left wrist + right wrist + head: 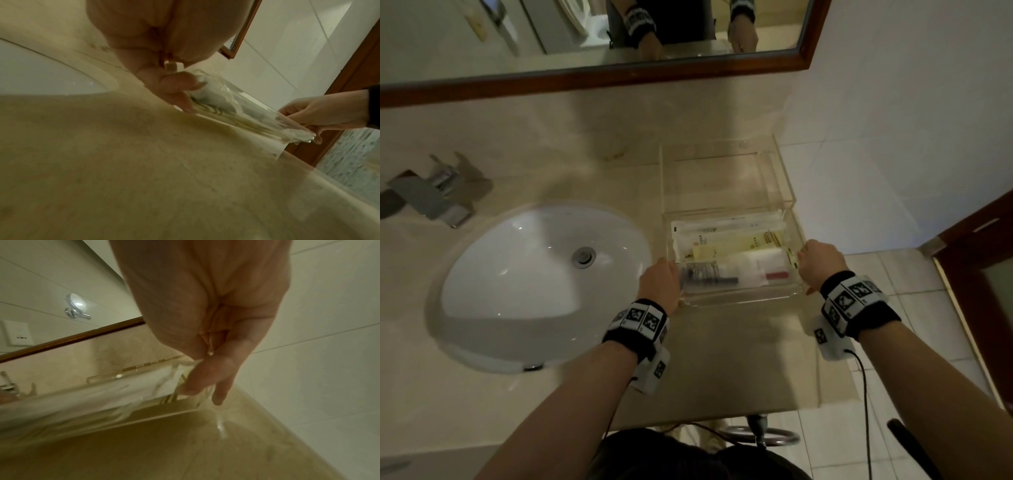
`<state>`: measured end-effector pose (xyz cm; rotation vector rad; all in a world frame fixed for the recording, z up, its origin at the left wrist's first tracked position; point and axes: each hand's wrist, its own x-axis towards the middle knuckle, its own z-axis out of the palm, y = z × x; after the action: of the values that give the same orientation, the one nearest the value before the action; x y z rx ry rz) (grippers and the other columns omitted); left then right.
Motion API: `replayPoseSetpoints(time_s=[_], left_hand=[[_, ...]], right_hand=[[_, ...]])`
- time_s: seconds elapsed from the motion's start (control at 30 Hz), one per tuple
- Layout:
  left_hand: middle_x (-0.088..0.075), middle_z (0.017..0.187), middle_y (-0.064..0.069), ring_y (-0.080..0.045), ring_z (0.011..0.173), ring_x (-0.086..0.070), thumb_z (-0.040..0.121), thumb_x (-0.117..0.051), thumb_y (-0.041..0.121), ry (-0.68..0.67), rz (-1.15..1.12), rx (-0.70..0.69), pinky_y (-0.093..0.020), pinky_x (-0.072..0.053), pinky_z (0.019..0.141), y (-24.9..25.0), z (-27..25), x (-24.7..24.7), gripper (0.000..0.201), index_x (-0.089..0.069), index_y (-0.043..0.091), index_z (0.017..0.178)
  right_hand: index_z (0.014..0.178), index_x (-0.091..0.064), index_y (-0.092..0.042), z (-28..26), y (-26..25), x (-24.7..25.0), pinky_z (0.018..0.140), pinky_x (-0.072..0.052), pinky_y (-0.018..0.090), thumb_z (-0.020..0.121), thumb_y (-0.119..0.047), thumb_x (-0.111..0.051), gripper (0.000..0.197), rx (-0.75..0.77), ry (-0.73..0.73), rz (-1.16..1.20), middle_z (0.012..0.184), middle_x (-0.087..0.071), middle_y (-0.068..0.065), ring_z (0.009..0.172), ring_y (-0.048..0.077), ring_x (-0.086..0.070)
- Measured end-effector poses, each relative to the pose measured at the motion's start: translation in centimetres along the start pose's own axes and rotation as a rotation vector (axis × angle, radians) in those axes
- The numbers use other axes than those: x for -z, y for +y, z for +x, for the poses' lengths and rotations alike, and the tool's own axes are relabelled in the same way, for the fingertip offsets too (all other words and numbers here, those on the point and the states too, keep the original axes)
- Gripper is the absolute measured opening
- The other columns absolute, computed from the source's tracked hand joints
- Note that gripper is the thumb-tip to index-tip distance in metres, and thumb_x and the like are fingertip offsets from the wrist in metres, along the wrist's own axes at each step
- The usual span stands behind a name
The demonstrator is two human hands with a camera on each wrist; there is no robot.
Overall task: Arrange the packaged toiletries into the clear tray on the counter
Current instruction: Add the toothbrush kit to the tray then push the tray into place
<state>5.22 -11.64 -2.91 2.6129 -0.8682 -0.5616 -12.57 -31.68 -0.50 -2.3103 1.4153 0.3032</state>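
The clear tray (739, 298) sits on the beige counter, right of the sink, with its hinged lid (722, 171) standing open at the back. Several packaged toiletries (729, 246) lie flat inside: white and yellow sachets, a dark item in a clear wrap and a small red one. My left hand (664, 279) grips the tray's left side; in the left wrist view its fingers (176, 91) pinch the tray's wall (236, 110). My right hand (815, 262) grips the right side, its fingers (203, 379) curled over the tray's corner (102, 402). The tray looks slightly tilted off the counter.
A white oval sink (534, 284) lies left of the tray, with a chrome tap (431, 195) at the far left. A wood-framed mirror (602, 75) hangs behind. The counter ends at the white wall (893, 137) on the right; a wooden door frame (976, 246) stands beyond.
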Motion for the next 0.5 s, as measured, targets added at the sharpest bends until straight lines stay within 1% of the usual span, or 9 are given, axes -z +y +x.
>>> replayPoseSetpoints(time_s=[0.1, 0.2, 0.33, 0.37, 0.43, 0.5], left_hand=[[-0.064, 0.102, -0.024, -0.038, 0.092, -0.060, 0.103, -0.026, 0.025, 0.014, -0.025, 0.011, -0.039, -0.045, 0.077, 0.1, 0.5, -0.1, 0.040, -0.053, -0.004, 0.103], [-0.064, 0.101, -0.024, -0.038, 0.091, -0.061, 0.103, -0.027, 0.024, 0.027, -0.037, 0.022, -0.037, -0.043, 0.073, 0.3, 1.2, 0.3, 0.039, -0.053, -0.004, 0.103], [-0.064, 0.101, -0.024, -0.038, 0.092, -0.061, 0.103, -0.027, 0.025, 0.025, -0.046, 0.034, -0.038, -0.043, 0.074, 0.5, 2.5, 0.5, 0.038, -0.053, -0.004, 0.102], [-0.064, 0.100, -0.024, -0.038, 0.090, -0.061, 0.102, -0.028, 0.025, 0.027, -0.063, 0.043, -0.038, -0.044, 0.074, 0.7, 2.7, 0.6, 0.038, -0.053, -0.004, 0.102], [-0.064, 0.097, -0.023, -0.037, 0.084, -0.061, 0.102, -0.028, 0.025, 0.016, -0.121, 0.060, -0.039, -0.050, 0.070, 0.7, 3.3, 0.8, 0.038, -0.053, -0.004, 0.101], [-0.062, 0.093, -0.019, -0.031, 0.075, -0.058, 0.102, -0.028, 0.027, 0.000, -0.196, 0.089, -0.036, -0.054, 0.062, 0.8, 3.7, 1.0, 0.038, -0.052, -0.003, 0.101]], right_hand=[[0.106, -0.056, 0.003, 0.3, 0.0, 0.0, 0.080, -0.051, 0.035, 0.095, -0.011, -0.043, 0.022, 0.015, -0.003, 0.001, 0.110, -0.064, 0.023, 0.099, 0.037, -0.063], [0.107, -0.056, 0.002, 0.9, -0.3, 0.0, 0.081, -0.052, 0.036, 0.096, -0.012, -0.042, 0.023, 0.018, 0.001, 0.007, 0.110, -0.065, 0.023, 0.099, 0.037, -0.063], [0.108, -0.056, 0.002, 1.7, -1.0, 0.5, 0.079, -0.047, 0.033, 0.097, -0.014, -0.041, 0.024, 0.008, 0.019, 0.019, 0.111, -0.064, 0.023, 0.101, 0.037, -0.061], [0.109, -0.056, 0.002, 1.9, -1.2, 0.6, 0.080, -0.046, 0.033, 0.098, -0.015, -0.041, 0.025, 0.004, 0.019, 0.023, 0.112, -0.063, 0.023, 0.103, 0.037, -0.061], [0.111, -0.055, 0.002, 2.3, -1.5, 0.9, 0.082, -0.046, 0.035, 0.098, -0.015, -0.040, 0.026, -0.010, 0.021, 0.056, 0.114, -0.063, 0.024, 0.104, 0.038, -0.060], [0.114, -0.055, 0.002, 2.7, -1.5, 1.0, 0.083, -0.048, 0.036, 0.099, -0.016, -0.039, 0.028, -0.028, 0.031, 0.149, 0.116, -0.062, 0.024, 0.103, 0.038, -0.060]])
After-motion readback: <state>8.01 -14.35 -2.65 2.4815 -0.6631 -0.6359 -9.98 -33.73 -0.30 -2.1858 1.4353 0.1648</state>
